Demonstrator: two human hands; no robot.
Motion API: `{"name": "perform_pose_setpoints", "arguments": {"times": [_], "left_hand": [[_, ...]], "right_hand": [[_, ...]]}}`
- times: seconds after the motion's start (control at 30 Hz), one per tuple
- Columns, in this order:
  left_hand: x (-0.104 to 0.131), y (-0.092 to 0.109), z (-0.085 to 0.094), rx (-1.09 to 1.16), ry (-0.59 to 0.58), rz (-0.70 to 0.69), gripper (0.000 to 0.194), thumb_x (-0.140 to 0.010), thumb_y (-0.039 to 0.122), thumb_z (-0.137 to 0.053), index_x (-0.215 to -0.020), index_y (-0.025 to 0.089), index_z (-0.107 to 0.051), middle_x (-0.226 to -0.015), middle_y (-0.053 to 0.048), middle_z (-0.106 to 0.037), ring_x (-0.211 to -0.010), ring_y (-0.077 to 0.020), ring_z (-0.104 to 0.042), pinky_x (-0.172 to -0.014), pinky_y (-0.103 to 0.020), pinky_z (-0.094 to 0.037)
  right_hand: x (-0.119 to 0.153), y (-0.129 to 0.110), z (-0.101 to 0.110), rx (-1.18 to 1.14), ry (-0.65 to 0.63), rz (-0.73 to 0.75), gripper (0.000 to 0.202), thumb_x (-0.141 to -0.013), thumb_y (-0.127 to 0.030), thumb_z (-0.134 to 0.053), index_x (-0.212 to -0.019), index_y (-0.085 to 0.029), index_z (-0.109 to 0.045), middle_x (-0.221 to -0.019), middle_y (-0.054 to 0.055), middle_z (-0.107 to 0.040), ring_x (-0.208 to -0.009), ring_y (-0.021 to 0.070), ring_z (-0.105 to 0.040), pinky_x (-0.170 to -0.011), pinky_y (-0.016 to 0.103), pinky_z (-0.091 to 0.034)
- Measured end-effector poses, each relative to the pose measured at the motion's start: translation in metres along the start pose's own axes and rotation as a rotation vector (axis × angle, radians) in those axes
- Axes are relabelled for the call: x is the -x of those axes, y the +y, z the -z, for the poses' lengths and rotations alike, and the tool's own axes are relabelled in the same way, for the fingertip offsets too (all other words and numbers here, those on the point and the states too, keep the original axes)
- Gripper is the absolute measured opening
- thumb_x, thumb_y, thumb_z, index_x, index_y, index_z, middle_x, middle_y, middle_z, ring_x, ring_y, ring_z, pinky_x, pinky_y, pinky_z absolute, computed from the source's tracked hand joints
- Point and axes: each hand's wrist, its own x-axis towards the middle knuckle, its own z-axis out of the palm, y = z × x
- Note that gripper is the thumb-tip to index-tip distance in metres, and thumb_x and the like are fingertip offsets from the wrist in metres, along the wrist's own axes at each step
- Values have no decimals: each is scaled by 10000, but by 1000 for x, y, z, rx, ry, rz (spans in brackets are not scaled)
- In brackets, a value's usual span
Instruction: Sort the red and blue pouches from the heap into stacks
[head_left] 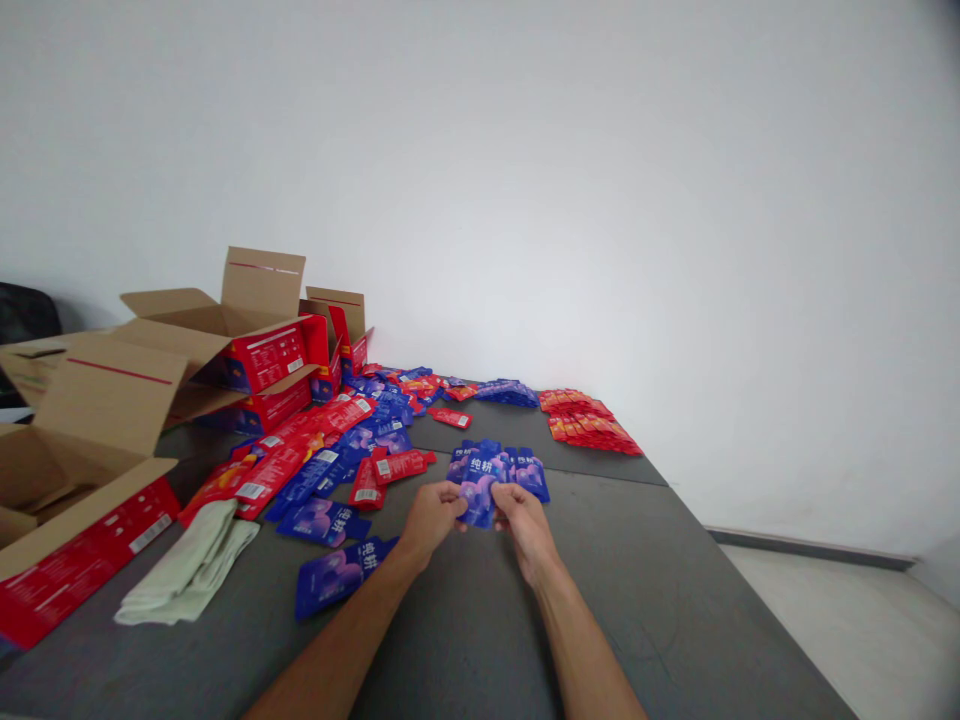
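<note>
Between both hands I hold a blue pouch [481,480] with pale purple fruit printed on it, its front facing me. My left hand [435,518] is closed on its left edge, and my right hand [523,522] pinches the right edge. Just behind it, more blue pouches [531,474] lie on the dark table; the held one partly hides them. To the left of my hands lie red pouches [405,466] and blue pouches [321,520], some with barcodes showing. Another blue pouch [337,577] rests beside my left forearm.
Open red cartons [270,357] with brown flaps stand on the left, and one open carton [90,555] is nearer me. A folded pale cloth [187,570] lies beside it. Mixed pouches are heaped mid-left. Stacked blue pouches [508,392] and red pouches [589,420] line the back, near the wall.
</note>
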Motion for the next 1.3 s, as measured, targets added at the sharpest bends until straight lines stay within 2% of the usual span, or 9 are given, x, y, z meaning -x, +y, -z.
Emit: {"name": "perform_pose_setpoints", "arguments": {"times": [0.2,0.27,0.33,0.43,0.57,0.83,1.03,1.13,1.3], "left_hand": [[2,-3,-6,60,27,-55,503,-655,248,-696,-1136,118,-633,-725,-25,-699,-623,-145,-644,-587,-255,-518],[2,-3,-11,52,9,-103,637,-644,183,-681,-1268,133,-566,-699,4,-689,-594,-126,-626,-606,-247,-504],[-1,-3,-17,54,-23,-142,609,-645,142,-649,-1252,137,-592,-707,5,-695,-614,-123,-627,-628,-241,-496],[-11,-2,-24,56,-17,-162,480,-633,96,-613,-1105,133,-688,-781,-20,-723,-679,-135,-644,-656,-242,-498],[-35,-1,-38,-19,67,-124,474,-619,38,-599,-1070,122,-715,-764,-25,-726,-684,-137,-650,-643,-234,-499],[-81,-23,-77,-30,130,-29,484,-662,10,-632,-1131,111,-694,-855,-55,-733,-654,-114,-658,-648,-237,-536],[-94,-32,-88,-300,50,-77,453,-718,25,-553,-1148,95,-679,-869,-81,-736,-682,-148,-665,-675,-275,-534],[-93,-30,-89,-383,30,-128,382,-726,50,-555,-1057,132,-727,-929,-92,-738,-852,-193,-667,-840,-327,-510],[-80,-21,-92,-918,24,-323,350,-798,156,-531,-1092,155,-722,-1088,-138,-697,-1106,-256,-567,-1051,-385,-361]], "right_hand": [[-3,8,-2,123,88,48,358,-687,-507,-718,-720,-167,-611,-544,-59,-496,-491,95,-391,-479,219,-294],[-8,13,2,157,125,64,384,-694,-522,-705,-785,-154,-649,-565,-49,-532,-493,100,-406,-478,220,-298],[-14,16,9,217,157,89,428,-724,-532,-677,-912,-148,-678,-608,-31,-585,-522,125,-465,-506,231,-349],[-22,15,26,442,264,216,411,-833,-468,-557,-1074,-157,-676,-806,45,-689,-718,198,-601,-694,293,-468],[-31,8,49,898,422,393,389,-877,-230,-411,-1153,-146,-672,-1200,129,-644,-1120,253,-547,-1007,364,-384],[-42,33,62,1243,323,125,493,-892,-189,-407,-1352,-299,-546,-1511,27,-404,-1414,270,-260,-1042,483,-336],[-48,42,66,1248,280,55,506,-916,-175,-367,-1385,-317,-497,-1511,30,-409,-1409,235,-293,-1053,495,-312],[-48,41,67,1238,275,44,521,-912,-162,-367,-1392,-321,-487,-1509,25,-415,-1406,221,-303,-1063,474,-305],[-48,41,68,1233,271,59,511,-920,-182,-353,-1398,-310,-481,-1512,29,-410,-1408,227,-306,-1065,475,-309]]}}
